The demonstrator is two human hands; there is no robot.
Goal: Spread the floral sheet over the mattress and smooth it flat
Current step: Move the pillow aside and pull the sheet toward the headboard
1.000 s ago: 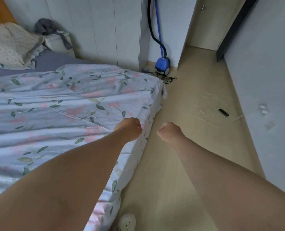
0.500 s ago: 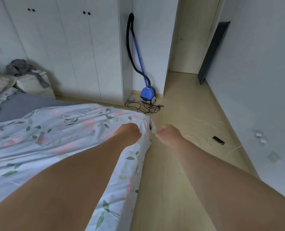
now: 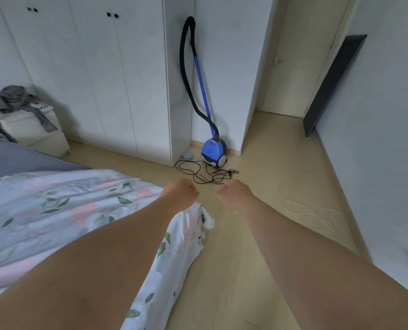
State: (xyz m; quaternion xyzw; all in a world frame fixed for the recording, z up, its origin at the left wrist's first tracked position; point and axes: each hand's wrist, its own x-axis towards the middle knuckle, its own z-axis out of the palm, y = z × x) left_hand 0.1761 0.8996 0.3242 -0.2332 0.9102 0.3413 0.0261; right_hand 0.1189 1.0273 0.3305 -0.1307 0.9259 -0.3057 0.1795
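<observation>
Hands carried forward, left hand [image 3: 180, 193] fingers clamped on floral sheet [image 3: 67, 206] corner, right hand [image 3: 234, 196] curled empty, sheet stretching leftward

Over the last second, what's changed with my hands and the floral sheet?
The left hand and right hand travelled toward the vacuum, reaching the far corner of the floral sheet, which now hangs bunched beneath the left wrist. Unchanged: both fists curled, close together; whether they grip fabric is hidden.

Head camera, forward and down
</observation>
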